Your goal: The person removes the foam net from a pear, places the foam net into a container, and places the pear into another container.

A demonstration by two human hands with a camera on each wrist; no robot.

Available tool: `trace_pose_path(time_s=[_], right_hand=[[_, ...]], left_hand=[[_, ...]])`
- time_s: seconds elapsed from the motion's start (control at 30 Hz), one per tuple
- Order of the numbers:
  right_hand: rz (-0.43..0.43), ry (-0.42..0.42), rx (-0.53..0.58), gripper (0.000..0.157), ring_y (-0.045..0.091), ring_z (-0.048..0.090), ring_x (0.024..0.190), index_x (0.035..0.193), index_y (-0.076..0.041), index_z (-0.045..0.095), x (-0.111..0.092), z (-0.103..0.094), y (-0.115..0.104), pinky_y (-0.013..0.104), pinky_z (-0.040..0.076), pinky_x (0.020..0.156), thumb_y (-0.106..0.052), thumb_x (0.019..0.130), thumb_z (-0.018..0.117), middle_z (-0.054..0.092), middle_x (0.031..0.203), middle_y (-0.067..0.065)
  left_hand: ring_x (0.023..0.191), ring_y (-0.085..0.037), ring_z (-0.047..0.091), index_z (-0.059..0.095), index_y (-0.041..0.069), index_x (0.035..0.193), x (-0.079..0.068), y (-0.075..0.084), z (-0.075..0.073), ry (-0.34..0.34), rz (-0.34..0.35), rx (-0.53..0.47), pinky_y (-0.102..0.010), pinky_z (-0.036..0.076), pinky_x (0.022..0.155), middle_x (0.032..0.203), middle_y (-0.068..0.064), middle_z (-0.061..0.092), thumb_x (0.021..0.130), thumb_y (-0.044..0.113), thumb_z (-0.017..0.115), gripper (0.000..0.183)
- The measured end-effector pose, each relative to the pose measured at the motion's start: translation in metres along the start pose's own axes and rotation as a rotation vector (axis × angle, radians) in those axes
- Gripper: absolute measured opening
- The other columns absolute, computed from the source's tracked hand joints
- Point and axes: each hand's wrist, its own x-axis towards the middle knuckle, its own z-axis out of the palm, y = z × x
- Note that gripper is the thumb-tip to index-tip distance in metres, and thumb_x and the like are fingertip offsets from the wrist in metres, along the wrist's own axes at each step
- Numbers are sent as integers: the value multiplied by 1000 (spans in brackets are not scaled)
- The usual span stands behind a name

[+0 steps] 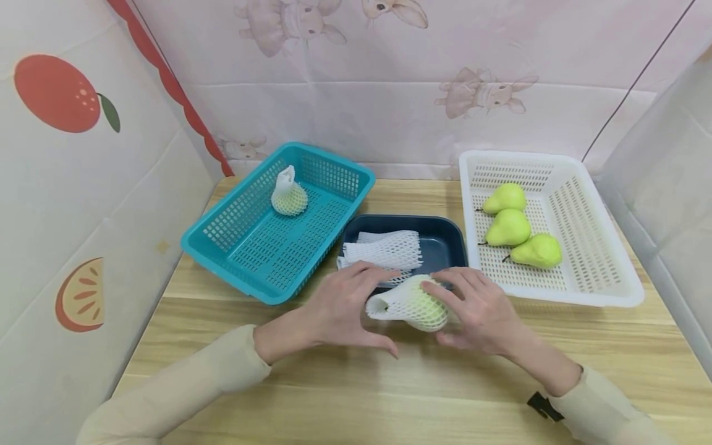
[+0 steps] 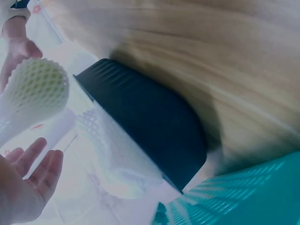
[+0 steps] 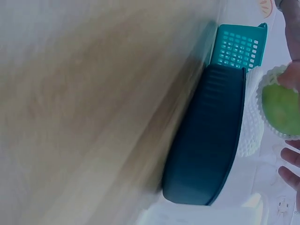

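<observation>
My right hand [image 1: 478,312] grips the round end of a pear [image 1: 428,309] in a white foam net sleeve, in front of the dark blue tray. The sleeve's narrow, loose end points left, towards my left hand [image 1: 347,303]. That hand is spread around this end, thumb and fingers wide apart. In the left wrist view, the netted pear [image 2: 42,89] is above the left fingers [image 2: 44,173]. The right wrist view shows green pear skin [image 3: 279,108] within the sleeve's opening. More flat foam sleeves [image 1: 384,250] lie in the tray [image 1: 439,238].
At left, a teal basket [image 1: 250,287] contains one netted pear [image 1: 289,198]. A white basket [image 1: 606,247] at right contains three bare pears [image 1: 508,227]. All stand on a wood-grain table [image 1: 356,395], with a printed cloth wall [image 1: 384,111] behind.
</observation>
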Motion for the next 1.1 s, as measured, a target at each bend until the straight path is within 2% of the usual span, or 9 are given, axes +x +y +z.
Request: trace_pose_path(time_s=[0.07,0.13,0.37,0.6,0.93,1.1], right_hand=[[-8,-29,-32,88,34,68,106,129,-11,70,0,-3,1,48,61,87,-54,56,91,70,121,16],[-14,-56,-56,93,34,67,106,130,-13,69,0,-6,1,49,61,88,-55,52,95,69,121,16],[-64,-114,-142,87,32,69,106,130,-18,67,6,-11,0,48,60,94,-57,56,92,70,119,15],[-113,-107,-185,83,32,71,102,127,-19,68,11,-12,-1,48,59,96,-54,55,91,72,114,15],[-183,-99,-212,88,31,72,104,131,-21,67,17,-15,-7,47,59,99,-64,60,92,72,116,13],[-215,-73,-201,84,30,73,104,133,-20,67,19,-15,-8,47,60,97,-61,64,90,73,116,13]], left_hand=[[122,-17,67,57,11,145,1,2,-3,-7,0,-1,-29,60,94,135,-1,71,52,87,86,123],[122,-17,67,56,12,147,3,5,-6,-37,-8,-3,-29,60,96,136,0,71,54,87,84,123],[125,-17,65,49,14,153,14,15,-11,-240,-109,39,-34,58,101,141,0,68,70,88,73,114],[128,-20,60,51,12,153,25,16,-5,-370,-97,139,-37,56,103,143,-2,65,77,93,60,111],[122,-21,62,51,12,152,29,15,2,-422,-79,175,-37,58,96,140,-3,66,83,87,59,103],[121,-21,63,52,11,152,30,15,4,-425,-56,173,-36,58,96,141,-4,66,86,84,59,99]])
